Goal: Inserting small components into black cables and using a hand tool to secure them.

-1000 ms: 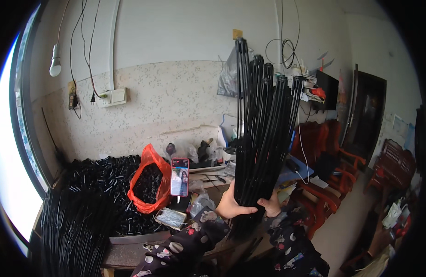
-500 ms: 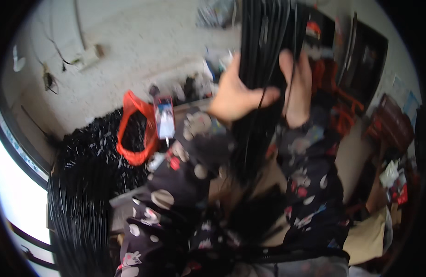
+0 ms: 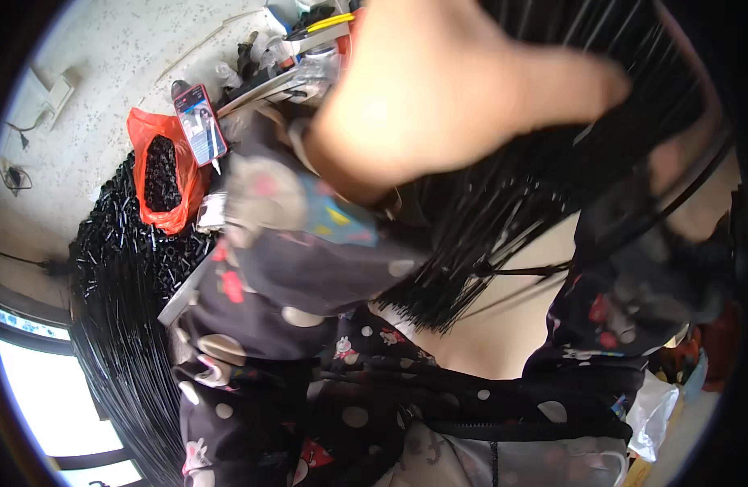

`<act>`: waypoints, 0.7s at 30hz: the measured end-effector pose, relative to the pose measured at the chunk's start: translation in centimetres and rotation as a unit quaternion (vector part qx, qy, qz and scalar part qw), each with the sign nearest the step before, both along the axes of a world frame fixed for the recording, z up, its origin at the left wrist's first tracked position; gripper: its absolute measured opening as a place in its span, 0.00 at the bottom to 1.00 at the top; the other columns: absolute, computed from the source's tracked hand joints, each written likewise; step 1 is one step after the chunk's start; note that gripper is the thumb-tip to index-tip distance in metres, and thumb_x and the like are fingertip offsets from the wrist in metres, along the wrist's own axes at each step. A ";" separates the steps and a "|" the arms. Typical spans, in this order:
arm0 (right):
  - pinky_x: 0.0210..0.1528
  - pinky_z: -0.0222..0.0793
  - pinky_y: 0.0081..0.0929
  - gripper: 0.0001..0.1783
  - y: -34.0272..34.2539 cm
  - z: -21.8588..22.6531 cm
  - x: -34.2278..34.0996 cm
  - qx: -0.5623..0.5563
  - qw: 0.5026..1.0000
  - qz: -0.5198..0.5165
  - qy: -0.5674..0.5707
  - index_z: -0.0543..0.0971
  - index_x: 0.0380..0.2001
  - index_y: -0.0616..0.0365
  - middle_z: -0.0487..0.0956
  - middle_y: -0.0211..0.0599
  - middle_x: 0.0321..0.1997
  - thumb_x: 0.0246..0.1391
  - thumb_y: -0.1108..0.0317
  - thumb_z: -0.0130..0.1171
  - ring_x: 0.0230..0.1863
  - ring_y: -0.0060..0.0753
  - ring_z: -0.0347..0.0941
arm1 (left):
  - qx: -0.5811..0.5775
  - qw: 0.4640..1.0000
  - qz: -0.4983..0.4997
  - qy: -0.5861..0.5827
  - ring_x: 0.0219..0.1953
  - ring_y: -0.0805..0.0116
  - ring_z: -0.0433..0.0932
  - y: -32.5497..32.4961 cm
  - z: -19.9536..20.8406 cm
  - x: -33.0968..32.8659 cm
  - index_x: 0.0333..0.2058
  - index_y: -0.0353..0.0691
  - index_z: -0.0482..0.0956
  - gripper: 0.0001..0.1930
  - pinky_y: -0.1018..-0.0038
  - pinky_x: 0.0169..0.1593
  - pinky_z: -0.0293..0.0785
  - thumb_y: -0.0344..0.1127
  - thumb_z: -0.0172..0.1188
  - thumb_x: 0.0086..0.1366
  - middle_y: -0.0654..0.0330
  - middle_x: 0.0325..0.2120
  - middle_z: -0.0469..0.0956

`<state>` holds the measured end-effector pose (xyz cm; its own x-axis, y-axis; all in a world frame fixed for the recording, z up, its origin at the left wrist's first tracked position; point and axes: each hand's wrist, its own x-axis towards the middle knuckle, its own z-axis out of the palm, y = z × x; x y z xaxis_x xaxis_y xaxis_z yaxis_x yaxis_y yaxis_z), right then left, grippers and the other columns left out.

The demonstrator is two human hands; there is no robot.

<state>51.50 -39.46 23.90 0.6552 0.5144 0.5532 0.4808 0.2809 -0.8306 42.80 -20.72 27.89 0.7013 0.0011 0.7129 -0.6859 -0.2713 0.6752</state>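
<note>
A thick bundle of thin black cables (image 3: 504,203) hangs slanted before me, its many loose ends fanned toward my lap. My left hand (image 3: 439,89), large and close, grips the bundle from the left, its thumb laid across the strands. On the other side my right hand (image 3: 681,183) is blurred and in shadow; it holds the bundle's right side, with its fingertips mostly hidden. One thicker black strand (image 3: 682,199) curves away past this hand. The far end of the bundle runs out of view at the top.
At left stand a heap of short black pieces (image 3: 106,219) and a long hank of black cables (image 3: 118,349). A red plastic bag (image 3: 191,191) with black pieces and a phone (image 3: 199,126) are beside the heap. Yellow-handled clutter (image 3: 329,23) lies farther back. White plastic (image 3: 654,414) is at lower right.
The bundle has swung from nearly upright to a slant, its loose ends now spread nearer to me. Both hands have moved closer, the right one farther right. The whole view has turned.
</note>
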 end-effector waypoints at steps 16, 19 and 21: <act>0.36 0.68 0.20 0.20 3.0 -26.2 -7.5 -0.018 0.971 -0.165 0.175 0.71 0.35 0.62 0.76 0.33 0.29 0.35 0.74 0.66 0.32 0.18 0.71 | -0.219 0.933 0.009 0.286 0.41 0.69 0.74 -2.0 -31.5 -3.7 0.41 0.33 0.71 0.21 0.71 0.47 0.70 0.17 0.62 0.46 0.59 0.37 0.76; 0.35 0.67 0.19 0.20 3.8 -26.9 -7.3 -0.031 0.965 -0.150 0.212 0.72 0.34 0.62 0.76 0.32 0.28 0.36 0.74 0.67 0.31 0.18 0.70 | -0.250 0.913 0.013 0.322 0.41 0.70 0.74 -1.1 -31.7 -4.5 0.41 0.33 0.72 0.22 0.72 0.47 0.70 0.18 0.64 0.44 0.59 0.37 0.76; 0.35 0.67 0.19 0.20 3.6 -26.4 -6.3 -0.049 0.975 -0.068 0.206 0.72 0.35 0.62 0.76 0.31 0.28 0.36 0.73 0.67 0.31 0.17 0.70 | -0.256 0.912 0.011 0.321 0.39 0.72 0.74 -0.5 -31.8 -4.6 0.38 0.32 0.74 0.20 0.73 0.45 0.71 0.18 0.65 0.44 0.60 0.35 0.77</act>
